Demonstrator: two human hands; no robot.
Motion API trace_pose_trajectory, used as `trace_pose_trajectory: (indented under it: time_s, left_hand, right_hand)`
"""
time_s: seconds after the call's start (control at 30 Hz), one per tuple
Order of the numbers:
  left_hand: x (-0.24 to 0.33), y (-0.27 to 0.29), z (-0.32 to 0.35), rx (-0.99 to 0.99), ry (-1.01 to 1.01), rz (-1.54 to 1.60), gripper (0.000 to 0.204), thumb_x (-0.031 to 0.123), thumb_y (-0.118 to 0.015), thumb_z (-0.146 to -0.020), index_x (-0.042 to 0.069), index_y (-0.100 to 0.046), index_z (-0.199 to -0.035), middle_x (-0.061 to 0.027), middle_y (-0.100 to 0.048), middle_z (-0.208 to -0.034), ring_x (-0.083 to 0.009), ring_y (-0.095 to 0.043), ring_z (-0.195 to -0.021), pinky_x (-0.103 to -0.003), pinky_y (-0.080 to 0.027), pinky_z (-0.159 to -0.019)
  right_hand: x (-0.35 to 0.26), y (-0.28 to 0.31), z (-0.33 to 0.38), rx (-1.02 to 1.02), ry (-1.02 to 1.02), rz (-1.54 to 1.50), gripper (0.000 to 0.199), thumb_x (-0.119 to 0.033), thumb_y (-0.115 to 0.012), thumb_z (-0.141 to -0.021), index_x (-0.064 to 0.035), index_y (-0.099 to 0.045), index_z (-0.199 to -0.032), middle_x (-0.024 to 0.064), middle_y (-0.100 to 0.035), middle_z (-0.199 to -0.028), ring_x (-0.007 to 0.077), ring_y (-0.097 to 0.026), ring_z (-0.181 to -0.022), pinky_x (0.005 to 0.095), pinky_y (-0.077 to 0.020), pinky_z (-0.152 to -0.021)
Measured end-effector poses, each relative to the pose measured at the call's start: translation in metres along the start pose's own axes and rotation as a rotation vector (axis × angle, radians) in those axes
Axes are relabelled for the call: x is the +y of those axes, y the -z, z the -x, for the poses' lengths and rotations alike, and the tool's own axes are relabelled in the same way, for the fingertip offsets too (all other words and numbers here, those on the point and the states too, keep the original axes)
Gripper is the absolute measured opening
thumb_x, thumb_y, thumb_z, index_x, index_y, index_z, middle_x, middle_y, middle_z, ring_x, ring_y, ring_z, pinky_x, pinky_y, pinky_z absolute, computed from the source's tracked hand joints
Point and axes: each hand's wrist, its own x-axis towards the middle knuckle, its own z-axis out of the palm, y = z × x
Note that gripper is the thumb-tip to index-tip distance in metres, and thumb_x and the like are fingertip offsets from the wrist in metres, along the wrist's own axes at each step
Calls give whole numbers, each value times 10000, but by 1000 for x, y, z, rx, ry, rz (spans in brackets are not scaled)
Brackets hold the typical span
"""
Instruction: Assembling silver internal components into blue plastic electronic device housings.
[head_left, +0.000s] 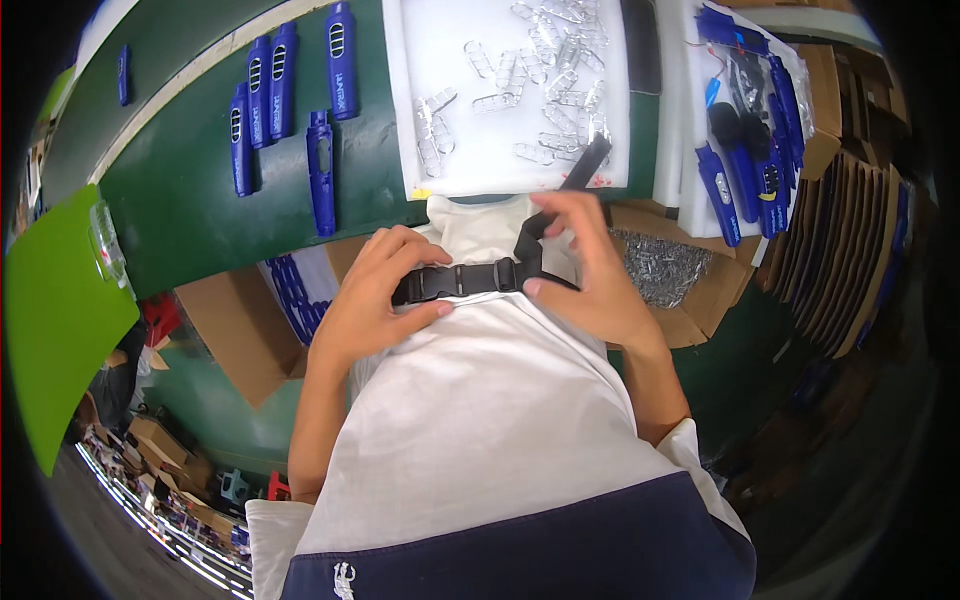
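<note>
A black webbing belt with a plastic buckle (437, 283) runs across the front of my white shirt at the waist. My left hand (380, 290) grips the belt at the buckle's left end, fingers above it and thumb below. On the other side, my right hand (595, 270) is closed around the strap beside a black slider (506, 274), with its thumb against the lower edge. The strap's loose end (588, 163) sticks up past the right fingers, over the edge of the white tray (410, 120). The fingers hide part of the webbing.
Clear plastic pieces (560, 90) lie on the tray. Several blue handheld housings (320, 175) rest on the green table (200, 225). More blue parts sit in a white foam box (690, 190) at right. Below are cardboard boxes, one holding small metal parts (665, 268).
</note>
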Motion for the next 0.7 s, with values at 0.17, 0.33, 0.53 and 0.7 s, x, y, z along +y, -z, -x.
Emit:
trace_pose_trajectory:
  time_s: [0.17, 0.33, 0.53, 0.7]
  left_hand:
    - [4, -13, 5, 77, 29, 24, 385, 125, -831, -749, 58, -654, -1085, -93, -569, -1017, -279, -559, -919, -374, -467, -808]
    - [7, -20, 7, 118, 66, 115, 378, 110, -827, -768, 55, -635, -1089, -101, -557, -1014, -286, -573, -939, -363, -488, -789]
    - [14, -21, 11, 145, 66, 19, 381, 118, -830, -771, 57, -630, -1089, -104, -558, -1040, -293, -582, -963, -381, -502, -794]
    - [14, -21, 11, 138, -16, -108, 364, 133, -825, -776, 59, -642, -1081, -96, -565, -1031, -298, -581, -980, -392, -498, -832]
  right_hand:
    - [-11, -1, -24, -321, 199, 338, 159, -122, -714, -844, -85, -731, -998, 66, -635, -1059, 271, -535, -1091, 398, -365, -1004]
    - [-20, -3, -47, -462, 165, 432, 43, -113, -711, -849, -73, -700, -857, 48, -631, -874, 250, -563, -955, 390, -386, -907]
    - [-26, -8, -52, -535, 163, 486, 79, -127, -717, -851, -80, -669, -811, 40, -623, -804, 248, -583, -881, 394, -391, -882]
    - [-25, -6, -56, -639, 147, 551, 77, -142, -705, -877, -81, -676, -840, 38, -622, -808, 245, -584, -895, 420, -389, -898]
